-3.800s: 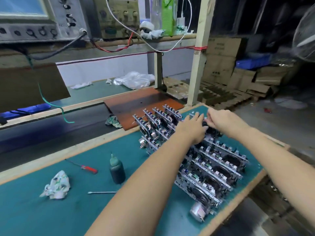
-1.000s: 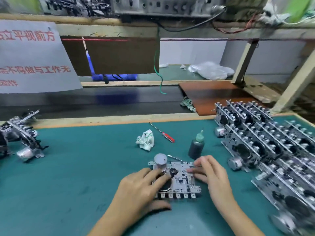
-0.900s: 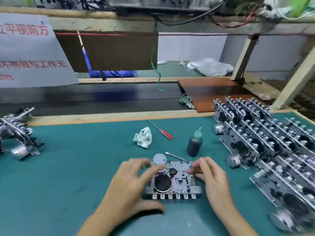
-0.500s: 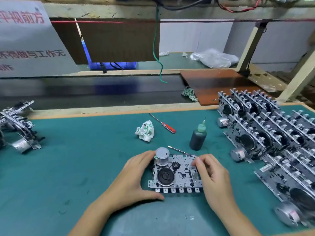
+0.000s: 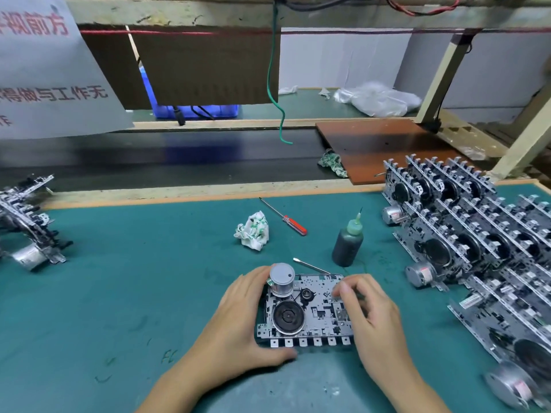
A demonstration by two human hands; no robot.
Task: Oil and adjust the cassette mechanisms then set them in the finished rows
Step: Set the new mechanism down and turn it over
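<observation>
- Lying flat on the green mat (image 5: 119,293), near the front edge and about mid-width, is one cassette mechanism (image 5: 307,311), its round motor (image 5: 281,278) standing up at the far left corner and a black flywheel (image 5: 287,315) below it.
- The left hand (image 5: 238,320) cups the mechanism's left side, fingers curled round the far corner by the motor, thumb along the near edge.
- The right hand (image 5: 369,311) grips the right side, its fingers bent over the top plate; what the fingertips press is hard to make out.
- Just beyond the mechanism lie a thin metal pick (image 5: 310,265) and a dark oil bottle (image 5: 347,245) with a green nozzle, standing upright.
- Farther back are a crumpled rag (image 5: 253,231) and a red-handled screwdriver (image 5: 293,223).
- Finished rows (image 5: 477,239) of mechanisms stand on edge along the right.
- A smaller pile (image 5: 26,234) sits at the far left.
</observation>
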